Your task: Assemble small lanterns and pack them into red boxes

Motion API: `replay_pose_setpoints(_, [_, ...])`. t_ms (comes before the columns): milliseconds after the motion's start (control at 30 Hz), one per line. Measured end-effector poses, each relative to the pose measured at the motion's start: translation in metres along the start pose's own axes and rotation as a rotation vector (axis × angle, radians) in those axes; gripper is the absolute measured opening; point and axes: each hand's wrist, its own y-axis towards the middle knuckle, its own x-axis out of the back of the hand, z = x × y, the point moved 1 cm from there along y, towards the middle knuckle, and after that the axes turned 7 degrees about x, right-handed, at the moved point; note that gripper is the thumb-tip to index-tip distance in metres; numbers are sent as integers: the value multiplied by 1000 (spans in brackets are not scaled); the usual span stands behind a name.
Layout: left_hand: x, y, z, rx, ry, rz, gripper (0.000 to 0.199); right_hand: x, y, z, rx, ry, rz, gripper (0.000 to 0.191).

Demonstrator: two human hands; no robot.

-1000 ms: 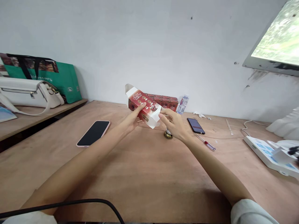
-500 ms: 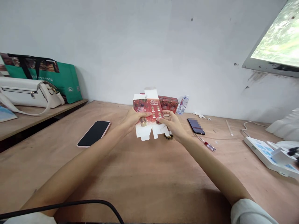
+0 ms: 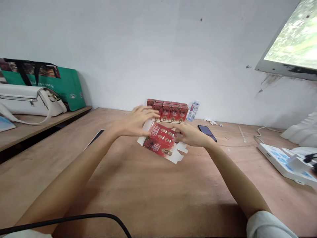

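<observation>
An unfolded red Christmas carton [image 3: 160,140] with white flaps is tilted over the table, in the middle of the view. My right hand [image 3: 189,134] grips its right side, fingers curled at the edge. Fingers apart, my left hand [image 3: 136,122] is at the carton's upper left, with the thumb by a white flap; whether it touches is hard to tell. Just behind the hands stand several finished red boxes [image 3: 174,113] in rows against the wall.
A clear bottle [image 3: 193,110] stands right of the boxes, and a dark phone [image 3: 207,132] lies nearer. My left arm partly covers another phone [image 3: 95,138]. A power strip [image 3: 284,160] is at right; a white handbag [image 3: 22,99] and green bag [image 3: 69,87] are at left.
The carton has turned clockwise and come lower and nearer. My left hand has let go of its left side and spread its fingers. My right arm now covers the screwdriver.
</observation>
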Motion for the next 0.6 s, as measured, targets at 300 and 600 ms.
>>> replay_pose_setpoints(300, [35, 0, 34, 396, -399, 76, 29, 7, 0, 6, 2, -282, -260, 33])
replay_pose_setpoints(600, [77, -16, 138, 817, -236, -458, 44, 19, -16, -45, -262, -419, 35, 35])
